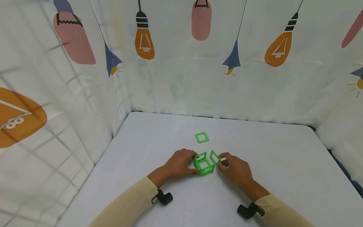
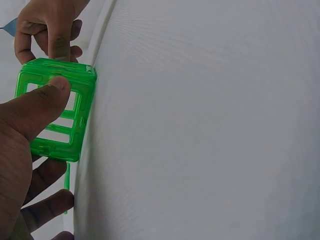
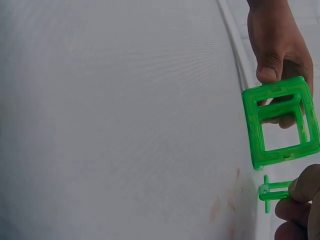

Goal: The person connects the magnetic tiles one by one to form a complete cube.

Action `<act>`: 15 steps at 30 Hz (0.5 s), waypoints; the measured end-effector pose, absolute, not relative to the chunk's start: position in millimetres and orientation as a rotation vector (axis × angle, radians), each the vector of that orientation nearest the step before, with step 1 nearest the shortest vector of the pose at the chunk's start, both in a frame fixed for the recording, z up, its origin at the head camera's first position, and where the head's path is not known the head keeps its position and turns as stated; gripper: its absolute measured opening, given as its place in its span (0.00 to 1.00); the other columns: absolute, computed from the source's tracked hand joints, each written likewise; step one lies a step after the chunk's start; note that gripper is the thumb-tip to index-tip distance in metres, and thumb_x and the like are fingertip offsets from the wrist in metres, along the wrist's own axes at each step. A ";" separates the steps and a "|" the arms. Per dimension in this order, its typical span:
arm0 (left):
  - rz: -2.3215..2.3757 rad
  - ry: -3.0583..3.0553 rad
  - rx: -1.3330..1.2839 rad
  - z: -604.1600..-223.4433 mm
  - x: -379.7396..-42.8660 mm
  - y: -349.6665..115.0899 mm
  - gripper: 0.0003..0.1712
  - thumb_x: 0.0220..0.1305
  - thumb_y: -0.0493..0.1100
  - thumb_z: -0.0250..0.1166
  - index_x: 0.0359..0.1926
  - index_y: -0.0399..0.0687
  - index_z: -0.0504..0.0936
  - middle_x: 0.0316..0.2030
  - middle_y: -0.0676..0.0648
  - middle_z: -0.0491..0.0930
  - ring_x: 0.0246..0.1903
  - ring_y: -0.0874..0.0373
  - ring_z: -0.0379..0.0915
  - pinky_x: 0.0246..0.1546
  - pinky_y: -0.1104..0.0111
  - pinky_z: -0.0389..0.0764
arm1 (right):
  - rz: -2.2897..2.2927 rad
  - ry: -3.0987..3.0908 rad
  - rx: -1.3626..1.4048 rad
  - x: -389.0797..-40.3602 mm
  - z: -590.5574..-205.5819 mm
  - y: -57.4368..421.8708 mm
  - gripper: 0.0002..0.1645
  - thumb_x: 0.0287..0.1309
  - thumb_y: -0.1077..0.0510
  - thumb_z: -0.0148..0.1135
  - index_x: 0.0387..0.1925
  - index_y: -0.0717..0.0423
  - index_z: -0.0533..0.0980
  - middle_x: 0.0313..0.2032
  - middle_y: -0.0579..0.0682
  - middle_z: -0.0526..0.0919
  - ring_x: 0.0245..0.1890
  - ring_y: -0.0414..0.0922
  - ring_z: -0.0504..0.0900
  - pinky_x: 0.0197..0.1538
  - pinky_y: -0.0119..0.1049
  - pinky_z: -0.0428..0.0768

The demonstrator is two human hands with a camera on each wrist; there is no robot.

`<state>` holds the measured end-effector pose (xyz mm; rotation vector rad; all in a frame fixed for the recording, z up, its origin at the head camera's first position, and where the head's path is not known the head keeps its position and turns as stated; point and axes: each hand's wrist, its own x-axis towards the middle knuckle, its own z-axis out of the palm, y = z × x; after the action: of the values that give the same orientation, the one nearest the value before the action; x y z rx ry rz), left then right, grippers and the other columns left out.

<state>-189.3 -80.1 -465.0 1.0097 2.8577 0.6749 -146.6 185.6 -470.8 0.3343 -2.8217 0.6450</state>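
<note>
A small box shape of green see-through square frame tiles (image 1: 208, 171) stands on the table, joined at the edges. My left hand (image 1: 180, 163) holds it from the left; in the left wrist view the thumb lies against one side of the green box (image 2: 75, 127). My right hand (image 1: 236, 169) pinches a single green square tile (image 1: 216, 154) upright, just right of the box and apart from it. In the right wrist view this pinched tile (image 3: 276, 196) shows nearly edge-on, below the box (image 3: 254, 127). Another green square tile (image 1: 204, 141) lies flat beyond the hands.
A white-covered table (image 1: 255, 145) spreads around the hands. White cloth walls (image 1: 181, 85) printed with lamps and bulbs close off the back and left side. A black device (image 1: 165, 197) is strapped on the left wrist, another black device (image 1: 246, 211) on the right.
</note>
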 end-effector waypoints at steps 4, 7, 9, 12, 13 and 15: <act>0.688 2.852 0.998 -463.4 -188.0 -80.0 0.37 0.54 0.62 0.78 0.59 0.50 0.80 0.46 0.57 0.80 0.48 0.61 0.74 0.53 0.63 0.75 | 0.649 -2.831 0.328 -146.0 -470.7 184.7 0.19 0.59 0.53 0.74 0.51 0.50 0.80 0.34 0.45 0.90 0.32 0.43 0.86 0.26 0.34 0.75; 0.698 2.846 0.999 -462.7 -187.5 -80.0 0.37 0.54 0.62 0.78 0.60 0.50 0.80 0.46 0.57 0.80 0.48 0.61 0.74 0.54 0.63 0.74 | 0.661 -2.832 0.328 -145.6 -471.1 183.8 0.19 0.59 0.53 0.73 0.51 0.49 0.81 0.34 0.45 0.90 0.33 0.43 0.86 0.26 0.35 0.75; 0.707 2.842 1.002 -462.9 -187.7 -80.1 0.37 0.54 0.62 0.79 0.60 0.50 0.80 0.46 0.58 0.80 0.48 0.62 0.75 0.54 0.63 0.74 | 0.666 -2.830 0.330 -145.7 -471.9 183.3 0.18 0.59 0.53 0.73 0.51 0.49 0.81 0.34 0.45 0.90 0.33 0.44 0.86 0.27 0.35 0.76; 0.724 2.835 1.000 -463.5 -187.9 -80.2 0.38 0.54 0.62 0.79 0.60 0.51 0.80 0.46 0.58 0.80 0.47 0.62 0.74 0.54 0.63 0.74 | 0.674 -2.823 0.337 -145.4 -472.3 182.6 0.18 0.59 0.53 0.73 0.51 0.49 0.81 0.34 0.45 0.90 0.33 0.44 0.87 0.26 0.35 0.75; 0.730 2.833 0.997 -463.5 -187.8 -80.2 0.38 0.54 0.62 0.79 0.61 0.51 0.79 0.46 0.58 0.80 0.48 0.62 0.74 0.54 0.63 0.74 | 0.675 -2.822 0.336 -145.3 -472.7 182.6 0.18 0.59 0.53 0.73 0.50 0.49 0.81 0.34 0.45 0.90 0.33 0.43 0.86 0.26 0.34 0.75; 0.743 2.828 0.992 -463.9 -187.7 -80.2 0.39 0.54 0.62 0.79 0.61 0.51 0.79 0.46 0.58 0.79 0.48 0.62 0.74 0.54 0.63 0.74 | 0.673 -2.816 0.340 -144.9 -473.4 182.3 0.18 0.59 0.53 0.73 0.50 0.48 0.81 0.34 0.45 0.90 0.32 0.43 0.86 0.25 0.33 0.74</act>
<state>-187.7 -80.2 -463.9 0.9920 2.8276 0.7435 -144.9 182.3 -473.4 0.3404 -2.8162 0.6730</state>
